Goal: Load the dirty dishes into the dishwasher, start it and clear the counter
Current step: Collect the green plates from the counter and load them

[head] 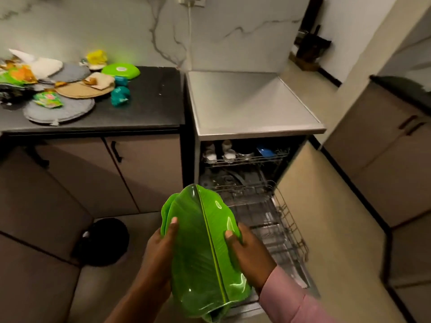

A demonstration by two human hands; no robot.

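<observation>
Both my hands hold a stack of green leaf-shaped plates (200,243) in front of the open dishwasher (256,127). My left hand (161,250) grips the stack's left edge, my right hand (249,252) its right edge. The pulled-out lower rack (277,227) lies just right of and below the plates and looks bare. The upper rack (245,157) carries cups and a blue dish. On the black counter (149,101) to the left lie a green plate (121,70), two teal cups (120,93), round mats and food wrappers.
A dark round bin (102,241) stands on the floor at the left, under the cabinet doors (116,173). The dishwasher's steel top (247,101) is bare. More cabinets (382,159) stand on the right, with tiled floor between.
</observation>
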